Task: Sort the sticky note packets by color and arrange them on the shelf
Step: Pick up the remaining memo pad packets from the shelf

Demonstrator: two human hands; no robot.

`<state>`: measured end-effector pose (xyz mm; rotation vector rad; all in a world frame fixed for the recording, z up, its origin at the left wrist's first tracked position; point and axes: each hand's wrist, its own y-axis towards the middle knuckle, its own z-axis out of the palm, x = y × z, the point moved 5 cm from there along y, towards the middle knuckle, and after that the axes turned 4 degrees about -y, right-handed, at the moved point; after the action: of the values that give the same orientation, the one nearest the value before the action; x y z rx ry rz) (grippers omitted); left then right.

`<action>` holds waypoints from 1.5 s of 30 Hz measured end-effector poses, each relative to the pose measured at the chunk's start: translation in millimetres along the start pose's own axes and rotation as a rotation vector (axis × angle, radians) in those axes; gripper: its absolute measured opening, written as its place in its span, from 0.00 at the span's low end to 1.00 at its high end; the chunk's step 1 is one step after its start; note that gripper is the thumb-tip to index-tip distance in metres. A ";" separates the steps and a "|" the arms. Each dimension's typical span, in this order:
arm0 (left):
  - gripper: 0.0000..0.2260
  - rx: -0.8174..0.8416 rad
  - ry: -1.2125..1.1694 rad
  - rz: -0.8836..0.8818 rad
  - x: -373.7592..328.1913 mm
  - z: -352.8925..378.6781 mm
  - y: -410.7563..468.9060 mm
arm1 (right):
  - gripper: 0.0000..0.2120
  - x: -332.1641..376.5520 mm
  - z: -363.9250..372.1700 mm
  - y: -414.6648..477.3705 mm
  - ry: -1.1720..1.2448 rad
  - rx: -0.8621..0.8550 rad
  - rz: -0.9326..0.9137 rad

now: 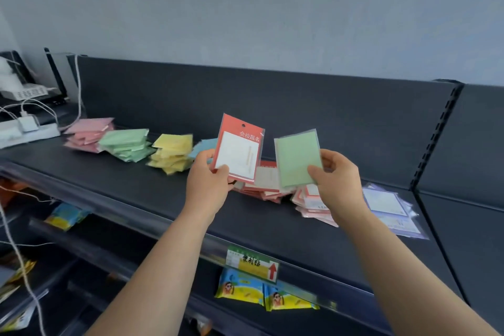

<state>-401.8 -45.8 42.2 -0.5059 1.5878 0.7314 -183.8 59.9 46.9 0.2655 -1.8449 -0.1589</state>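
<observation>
My left hand (208, 181) pinches a red-framed sticky note packet (240, 148) upright above the dark shelf (136, 185). A plain green packet (297, 158) is held up beside it by my right hand (338, 180). On the shelf stand sorted stacks: pink (88, 133), green (126, 144), yellow (171, 153) and a blue one (203, 147) partly hidden by my left hand. Below my hands lie a red-framed pile (266, 185), a pink-framed pile (311, 204) and purple-framed packets (390, 207) at the right.
A white power strip (27, 131) with cables and devices sits at the shelf's far left. A price label (252, 264) hangs on the front rail. Lower shelves hold yellow-blue packets (245, 289). An upright divider (433, 131) bounds the shelf at right.
</observation>
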 end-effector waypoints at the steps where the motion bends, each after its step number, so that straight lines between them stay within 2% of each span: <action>1: 0.12 -0.007 0.004 0.004 0.9 -3.0 2.8 | 0.17 0.1 4.0 2.6 -0.002 0.001 0.002; 11: 0.12 0.020 0.120 0.046 16.6 18.5 23.2 | 0.17 -13.5 -29.0 26.0 -0.101 -0.128 0.044; 18: 0.10 0.122 0.190 0.037 36.2 55.3 22.7 | 0.17 -22.9 -32.0 29.3 -0.108 -0.108 0.064; 22: 0.11 0.122 0.391 0.088 40.7 59.6 28.4 | 0.17 -22.8 -24.7 34.0 -0.086 -0.077 0.060; 25: 0.06 0.128 0.582 0.201 37.3 57.8 31.0 | 0.16 -22.4 -17.3 40.0 -0.057 -0.058 0.042; 28: 0.04 0.103 0.638 0.280 30.8 51.3 33.2 | 0.15 -16.2 -7.2 46.0 -0.035 -0.039 0.026; 30: 0.08 0.077 0.584 0.316 22.4 44.1 35.0 | 0.15 -8.1 4.7 49.7 -0.010 -0.008 0.022; 33: 0.14 0.112 0.453 0.265 11.1 32.4 42.0 | 0.15 7.3 33.8 53.3 0.039 0.077 0.012; 36: 0.13 0.186 0.335 0.177 5.0 20.5 53.6 | 0.14 24.2 71.5 52.1 0.091 0.165 0.004; 39: 0.05 0.175 0.199 0.171 -3.5 -2.1 66.9 | 0.13 40.4 112.5 52.2 0.121 0.216 -0.003; 42: 0.13 0.137 0.106 0.160 -5.0 -35.8 89.9 | 0.11 58.1 154.4 54.0 0.060 0.254 -0.065; 45: 0.12 0.090 0.021 0.102 -0.6 -78.0 123.3 | 0.13 80.4 199.8 52.1 0.006 0.328 -0.155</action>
<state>-542.1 -14.4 67.0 -0.3702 1.6681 0.7298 -402.1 83.6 76.9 0.6367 -1.8393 0.0395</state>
